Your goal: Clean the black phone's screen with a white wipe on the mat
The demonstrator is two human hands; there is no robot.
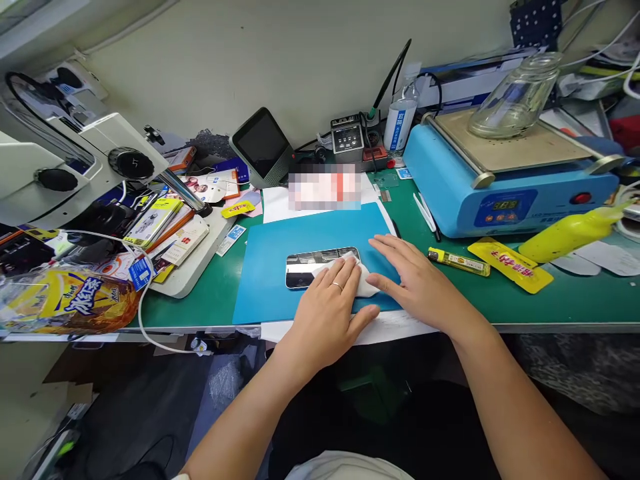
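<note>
A phone [298, 275] with a dark, glossy screen lies flat on a blue mat [267, 293]. My left hand [327, 307], wearing a ring, presses a folded white tissue [367, 287] onto the phone's right part with its fingers together. That end of the phone is partly hidden under the tissue and my fingers. My right hand [413, 280] is just to the right, fingers stretched out and thumb near the tissue's edge; nothing shows in its grasp. White paper [380, 327] sticks out under the mat's front edge.
To the right stand a blue heating plate machine [445, 200] with a glass jar [517, 100] on top and a yellow squeeze bottle [565, 237]. A microscope stand [115, 157], packets and a drink bottle [75, 300] crowd the left. A soldering station [347, 139] sits behind.
</note>
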